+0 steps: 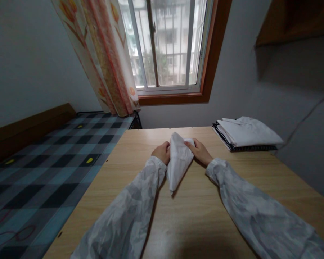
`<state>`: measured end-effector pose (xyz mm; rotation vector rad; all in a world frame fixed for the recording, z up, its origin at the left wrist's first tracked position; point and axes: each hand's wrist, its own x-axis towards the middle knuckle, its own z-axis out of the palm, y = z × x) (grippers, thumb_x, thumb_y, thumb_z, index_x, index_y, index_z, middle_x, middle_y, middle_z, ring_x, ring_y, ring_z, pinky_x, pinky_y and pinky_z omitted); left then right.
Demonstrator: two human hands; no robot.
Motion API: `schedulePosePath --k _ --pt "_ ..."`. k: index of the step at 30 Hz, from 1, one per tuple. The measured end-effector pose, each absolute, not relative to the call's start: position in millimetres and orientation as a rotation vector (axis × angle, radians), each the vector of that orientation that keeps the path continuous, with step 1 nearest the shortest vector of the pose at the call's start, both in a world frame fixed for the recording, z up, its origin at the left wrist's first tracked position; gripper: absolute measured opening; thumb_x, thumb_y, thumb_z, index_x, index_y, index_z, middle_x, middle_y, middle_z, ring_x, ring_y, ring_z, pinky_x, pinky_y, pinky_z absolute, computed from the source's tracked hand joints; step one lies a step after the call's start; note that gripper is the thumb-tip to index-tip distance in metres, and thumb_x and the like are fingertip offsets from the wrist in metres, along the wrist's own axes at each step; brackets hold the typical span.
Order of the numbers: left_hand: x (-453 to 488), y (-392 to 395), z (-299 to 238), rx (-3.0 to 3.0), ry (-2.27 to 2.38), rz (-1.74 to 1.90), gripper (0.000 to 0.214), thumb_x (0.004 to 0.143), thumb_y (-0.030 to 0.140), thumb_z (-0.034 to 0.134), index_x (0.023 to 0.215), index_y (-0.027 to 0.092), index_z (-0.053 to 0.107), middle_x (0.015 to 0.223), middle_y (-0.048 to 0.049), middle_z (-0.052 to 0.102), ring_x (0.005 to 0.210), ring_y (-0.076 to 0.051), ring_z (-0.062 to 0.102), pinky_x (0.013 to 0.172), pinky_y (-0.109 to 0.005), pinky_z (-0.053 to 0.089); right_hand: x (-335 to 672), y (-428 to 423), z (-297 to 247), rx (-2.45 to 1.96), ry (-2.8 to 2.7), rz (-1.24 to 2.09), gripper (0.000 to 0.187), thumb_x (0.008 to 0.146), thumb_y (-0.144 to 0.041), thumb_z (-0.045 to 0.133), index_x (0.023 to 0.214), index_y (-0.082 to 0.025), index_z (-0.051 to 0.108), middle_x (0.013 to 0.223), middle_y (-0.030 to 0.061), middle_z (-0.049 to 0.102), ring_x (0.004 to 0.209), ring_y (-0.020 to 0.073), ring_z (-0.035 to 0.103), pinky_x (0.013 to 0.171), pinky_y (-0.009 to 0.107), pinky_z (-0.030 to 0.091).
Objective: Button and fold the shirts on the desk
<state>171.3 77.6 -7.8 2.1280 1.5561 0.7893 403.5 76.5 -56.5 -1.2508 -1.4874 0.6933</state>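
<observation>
A white cloth, folded into a narrow wedge with its point toward me, is held between my two hands just over the wooden table. My left hand is closed on the cloth's left edge, its fingertips partly hidden behind the fabric. At the right edge, my right hand pinches the cloth with the thumb on the near face and the other fingers behind it. Both forearms wear loose grey patterned sleeves.
A stack of folded white and black cloths lies at the table's far right, near the wall. To the left stands a bed with a checked cover. A flowered curtain hangs by the window. A brown shelf juts out upper right.
</observation>
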Motion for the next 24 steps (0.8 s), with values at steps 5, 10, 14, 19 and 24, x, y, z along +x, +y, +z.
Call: schedulePosePath --k 5,10,14,19,24 --pt "134 99 23 2.075 1.974 0.749 0.02 0.103 0.038 0.051 0.102 0.026 0.066 0.099 -0.0087 0.078 0.092 -0.025 0.07 0.079 -0.032 0.047 447 72 -25 -1.336 -1.27 0.569 0.057 0.084 -0.073 0.07 0.097 -0.017 0.073 0.091 0.0077 0.075 0.08 0.0231 0.064 0.064 0.03 0.049" --pt "86 126 43 2.041 2.063 0.704 0.021 0.103 0.041 0.05 0.103 0.024 0.063 0.106 -0.01 0.077 0.099 -0.027 0.07 0.081 -0.033 0.047 507 80 21 -1.454 -1.328 0.596 0.055 0.073 -0.068 0.082 0.089 -0.016 0.076 0.085 0.0085 0.076 0.074 0.0213 0.064 0.063 0.031 0.05" --pt "72 128 47 2.036 2.174 0.565 0.025 0.102 0.043 0.048 0.107 0.024 0.063 0.113 -0.0142 0.077 0.106 -0.032 0.071 0.086 -0.037 0.049 526 83 51 -1.369 -1.282 0.885 0.051 0.08 -0.065 0.078 0.091 -0.016 0.076 0.084 0.0131 0.077 0.074 0.0257 0.07 0.068 0.037 0.057" --pt "50 133 42 1.95 2.263 0.446 0.023 0.102 0.039 0.047 0.106 0.023 0.063 0.12 -0.0177 0.076 0.113 -0.034 0.071 0.088 -0.039 0.05 517 76 36 -1.042 -1.308 1.062 0.052 0.083 -0.051 0.064 0.121 -0.018 0.074 0.12 0.0151 0.079 0.11 0.0341 0.074 0.1 0.052 0.058" --pt "31 141 30 1.904 2.268 0.395 0.02 0.1 0.038 0.048 0.1 0.023 0.061 0.12 -0.0173 0.076 0.112 -0.033 0.071 0.086 -0.037 0.051 482 69 -22 -1.001 -1.539 1.044 0.056 0.071 -0.045 0.085 0.122 -0.023 0.076 0.123 0.0131 0.078 0.126 0.0376 0.066 0.113 0.054 0.051"
